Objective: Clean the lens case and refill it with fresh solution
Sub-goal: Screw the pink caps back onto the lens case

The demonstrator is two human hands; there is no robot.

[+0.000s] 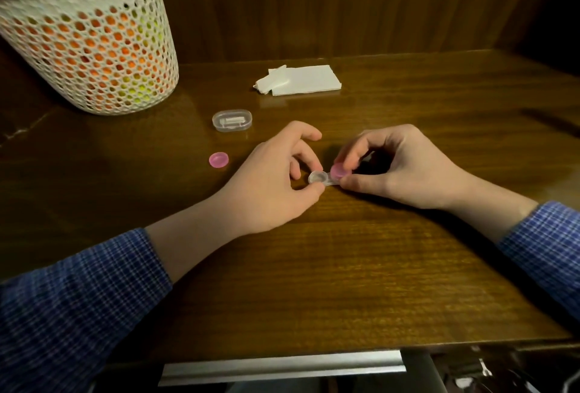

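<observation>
On the dark brown wooden table point(361, 251) the small clear plastic lens case point(323, 179) sat between the 2 hands, near the middle of the tabletop. The left hand point(276, 185) pinched the case's left well between thumb and curled fingers; that well was uncovered. The right hand point(398, 169) curled its thumb and fingers around the round pink cap point(338, 171) on the case's right well. Whether that cap was screwed down or only resting could not be told. The 2 hands were close together, almost touching over the case.

A second round pink cap point(218, 160) lay alone on the table to the left of the left hand. Beyond it stood a small clear oval plastic box point(232, 121) with white parts inside. Farther back lay folded white paper tissues point(301, 80). A white perforated plastic basket point(91, 47) with orange and yellow-green contents stood at the table's far left.
</observation>
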